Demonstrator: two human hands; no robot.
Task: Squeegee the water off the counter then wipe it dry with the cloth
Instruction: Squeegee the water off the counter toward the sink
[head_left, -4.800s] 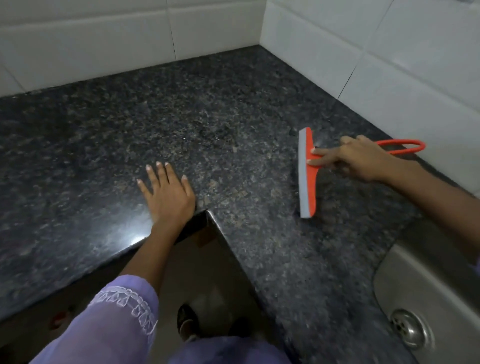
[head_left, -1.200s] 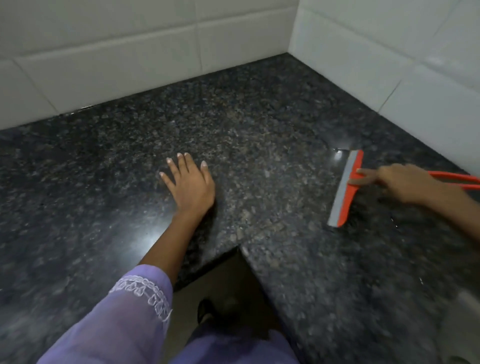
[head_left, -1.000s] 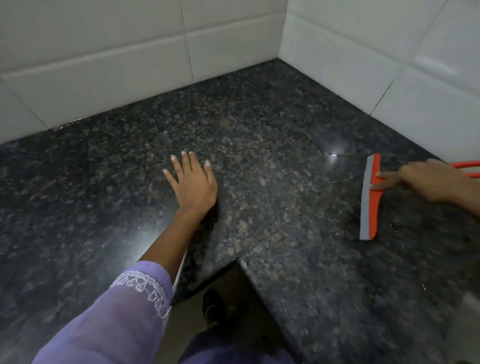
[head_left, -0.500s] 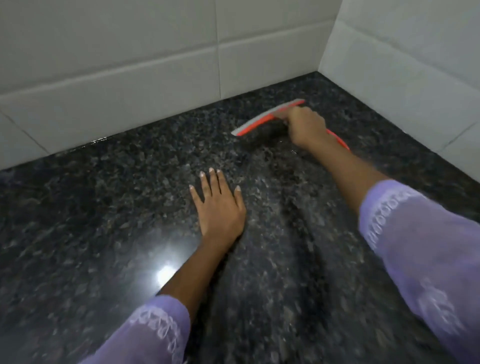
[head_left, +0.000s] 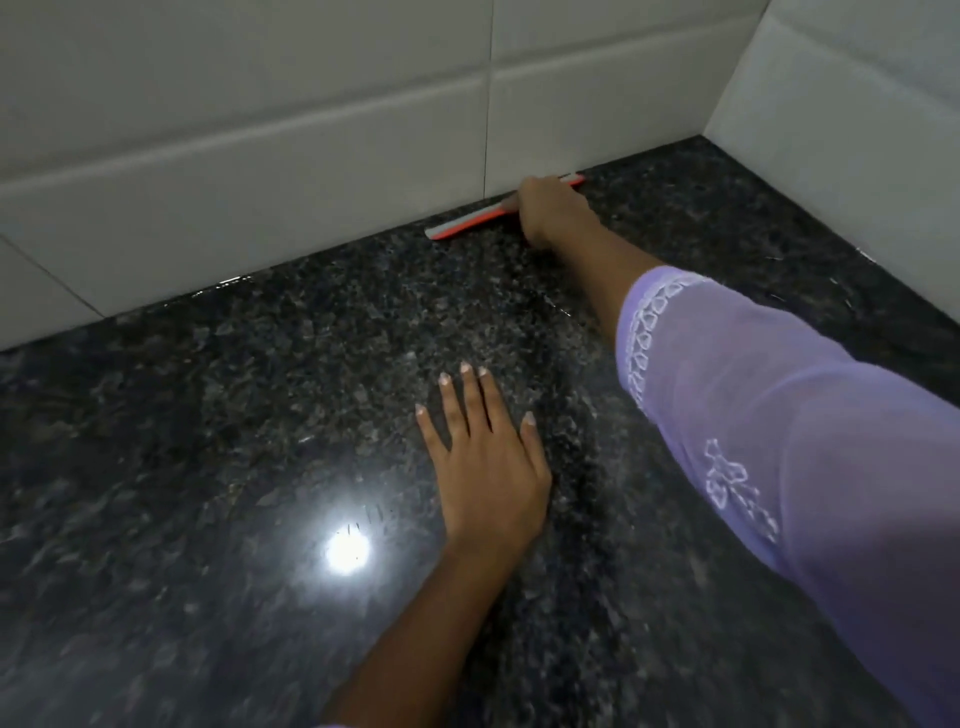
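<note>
The orange squeegee with its grey blade lies along the foot of the back wall on the dark speckled counter. My right hand grips it at the middle, arm stretched far forward, and covers the handle. My left hand lies flat on the counter nearer to me, fingers straight and spread. A thin line of water glints along the wall joint to the left of the blade. No cloth is in view.
White tiled walls close the counter at the back and on the right, meeting in a corner at the upper right. A lamp's bright reflection shines on the counter left of my left wrist.
My right hand has carried the squeegee from the right side of the counter up to the back wall. My left hand has stayed flat in place. The view has leaned forward.
</note>
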